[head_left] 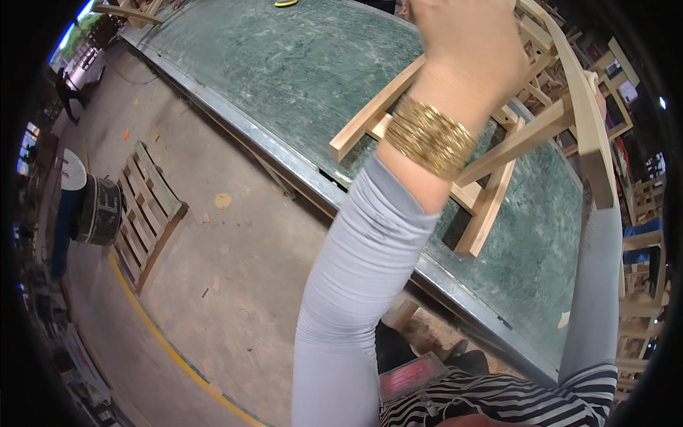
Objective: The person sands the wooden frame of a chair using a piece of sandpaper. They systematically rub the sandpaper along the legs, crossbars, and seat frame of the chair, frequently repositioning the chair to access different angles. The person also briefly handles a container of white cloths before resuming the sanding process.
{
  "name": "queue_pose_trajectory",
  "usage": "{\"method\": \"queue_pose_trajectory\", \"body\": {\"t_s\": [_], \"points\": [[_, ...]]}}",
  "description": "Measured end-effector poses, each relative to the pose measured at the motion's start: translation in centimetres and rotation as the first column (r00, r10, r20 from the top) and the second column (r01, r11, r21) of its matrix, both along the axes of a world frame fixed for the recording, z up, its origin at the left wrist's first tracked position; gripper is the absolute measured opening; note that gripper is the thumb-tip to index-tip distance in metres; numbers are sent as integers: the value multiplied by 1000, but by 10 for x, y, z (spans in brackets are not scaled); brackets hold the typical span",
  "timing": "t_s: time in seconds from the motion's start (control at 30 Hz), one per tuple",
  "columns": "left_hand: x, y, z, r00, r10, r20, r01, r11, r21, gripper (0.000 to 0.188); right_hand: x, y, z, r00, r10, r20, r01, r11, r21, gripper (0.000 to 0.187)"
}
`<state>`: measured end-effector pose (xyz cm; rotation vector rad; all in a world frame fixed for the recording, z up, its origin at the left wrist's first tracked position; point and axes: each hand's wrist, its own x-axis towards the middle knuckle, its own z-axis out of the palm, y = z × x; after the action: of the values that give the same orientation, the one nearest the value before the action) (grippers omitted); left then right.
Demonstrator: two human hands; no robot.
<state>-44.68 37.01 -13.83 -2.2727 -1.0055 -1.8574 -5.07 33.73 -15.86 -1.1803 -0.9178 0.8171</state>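
Observation:
A pale wooden chair frame lies on the green-topped table, its legs and rails spreading toward me. My left arm, in a grey sleeve with a stack of gold bangles, reaches up across the frame. My left hand is above the frame at the top edge of the view; its fingers are cut off or hidden. On the far right, my right hand shows partly behind a long curved wooden piece of the frame and appears to grip it.
Metal edging runs along the table's side. A slatted wooden pallet lies on the concrete floor beside a dark drum. A yellow line crosses the floor. More wooden frames are stacked at right. A yellow-rimmed disc sits on the table's far part.

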Motion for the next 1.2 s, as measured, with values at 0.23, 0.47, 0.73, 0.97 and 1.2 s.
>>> {"method": "queue_pose_trajectory", "body": {"t_s": [0.23,0.47,0.73,0.97,1.2], "points": [[-26,40,9,967,-30,-252,14,998,-62,20,4,35,16,916,-218,336,258,963,-79,36],[-45,33,-9,967,46,-249,1,982,188,32,-59,-141,-70,58,-339,939,375,879,294,30],[-27,-241,-238,547,-832,-94,562,448,-695,26,-203,-556,-263,741,-147,656,647,420,-636,35],[113,-371,-259,-204,-977,-67,589,-68,-805,19,-298,-772,-344,60,-828,557,693,-367,-620,32],[368,-429,-190,-201,-939,-279,702,61,-710,24,-354,-812,-390,-245,-784,570,309,-620,-721,29]]}}
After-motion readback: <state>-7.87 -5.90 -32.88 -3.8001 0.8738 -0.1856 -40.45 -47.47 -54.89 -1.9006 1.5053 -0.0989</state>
